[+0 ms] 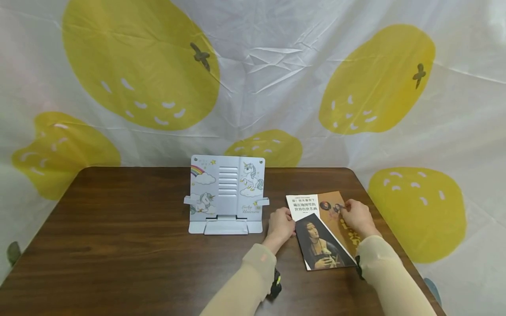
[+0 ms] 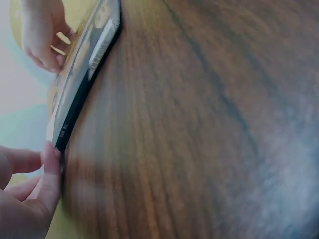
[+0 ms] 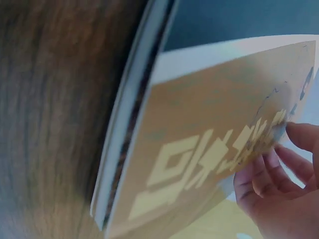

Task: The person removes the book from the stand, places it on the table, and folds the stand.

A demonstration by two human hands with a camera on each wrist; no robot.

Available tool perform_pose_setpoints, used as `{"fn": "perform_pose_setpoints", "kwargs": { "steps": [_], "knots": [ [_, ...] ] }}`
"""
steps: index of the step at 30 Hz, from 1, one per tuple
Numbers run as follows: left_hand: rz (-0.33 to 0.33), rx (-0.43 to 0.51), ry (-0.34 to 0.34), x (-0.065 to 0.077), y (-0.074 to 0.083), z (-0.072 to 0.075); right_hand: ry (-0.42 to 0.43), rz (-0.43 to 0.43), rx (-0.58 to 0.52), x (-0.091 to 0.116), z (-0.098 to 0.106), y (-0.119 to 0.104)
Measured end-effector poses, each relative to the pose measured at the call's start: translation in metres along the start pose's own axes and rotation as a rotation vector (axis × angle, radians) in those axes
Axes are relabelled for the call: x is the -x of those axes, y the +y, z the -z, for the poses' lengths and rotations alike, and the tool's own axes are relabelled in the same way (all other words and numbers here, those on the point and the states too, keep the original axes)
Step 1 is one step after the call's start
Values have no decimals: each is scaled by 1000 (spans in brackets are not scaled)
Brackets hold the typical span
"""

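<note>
A book with a white, orange and dark cover, showing a painted portrait, lies at a slant on the right of the table. My left hand pinches its left edge; thumb and fingertips meet at that edge in the left wrist view. At the opposite edge, my right hand holds the orange cover between thumb and fingers. In the right wrist view a gap shows between this cover and the layers under it. Left of the book stands a white metal book stand with unicorn pictures.
The brown wooden table has rounded far corners. Behind it hangs a pale cloth with yellow fruit prints. The stand's two side clips stick out, and its lower ledge faces forward.
</note>
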State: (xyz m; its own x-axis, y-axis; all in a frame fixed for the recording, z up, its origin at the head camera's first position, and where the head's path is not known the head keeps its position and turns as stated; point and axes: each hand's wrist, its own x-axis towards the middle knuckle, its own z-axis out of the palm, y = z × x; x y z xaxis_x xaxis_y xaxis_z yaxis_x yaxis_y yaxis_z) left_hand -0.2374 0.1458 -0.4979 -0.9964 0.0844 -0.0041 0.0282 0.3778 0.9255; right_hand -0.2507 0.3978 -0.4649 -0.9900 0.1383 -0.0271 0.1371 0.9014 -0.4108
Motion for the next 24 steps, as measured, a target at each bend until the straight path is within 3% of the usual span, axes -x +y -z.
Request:
{"fn": "perform_pose_setpoints", "kwargs": {
  "steps": [8,13,24],
  "knots": [
    [-63,-136,-93,3,7,9,-18,51,2,1,-3,-6],
    [-45,-84,-160,8,9,16,-38,95,-14,5,-7,-19],
    [-171,35,-270,17,15,54,8,175,-171,14,-10,-59]
  ]
}}
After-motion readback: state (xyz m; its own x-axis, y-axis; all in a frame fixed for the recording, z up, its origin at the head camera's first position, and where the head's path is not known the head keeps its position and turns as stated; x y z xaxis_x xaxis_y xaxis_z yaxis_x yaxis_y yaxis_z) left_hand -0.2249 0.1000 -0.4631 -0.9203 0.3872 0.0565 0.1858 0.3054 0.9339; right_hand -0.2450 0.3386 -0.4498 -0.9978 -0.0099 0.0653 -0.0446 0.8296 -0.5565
